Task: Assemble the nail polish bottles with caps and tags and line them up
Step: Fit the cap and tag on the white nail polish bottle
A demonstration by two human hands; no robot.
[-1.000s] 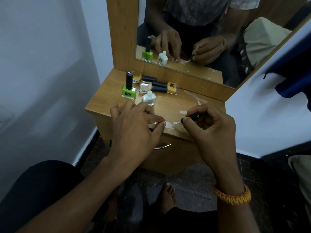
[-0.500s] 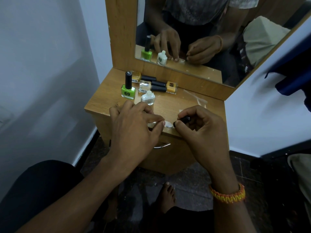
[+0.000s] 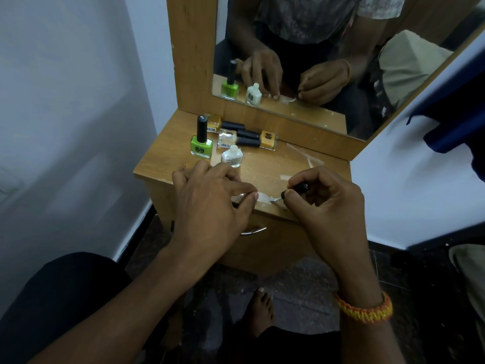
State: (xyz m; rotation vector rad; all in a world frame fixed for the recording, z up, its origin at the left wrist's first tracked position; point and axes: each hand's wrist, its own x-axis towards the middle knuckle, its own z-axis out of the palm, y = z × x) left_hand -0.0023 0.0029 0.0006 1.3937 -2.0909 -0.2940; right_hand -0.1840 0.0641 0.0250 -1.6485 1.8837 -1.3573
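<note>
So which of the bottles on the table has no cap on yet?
The small white bottle, standing just beyond the left hand, shows a bare neck. The green bottle and the three lying bottles wear black caps.

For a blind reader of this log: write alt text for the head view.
Over a small wooden vanity table, the right hand pinches a black cap while the left hand holds a clear tag at the front edge. Behind stand a capped green bottle and an uncapped white bottle; three capped bottles lie by the mirror.
</note>
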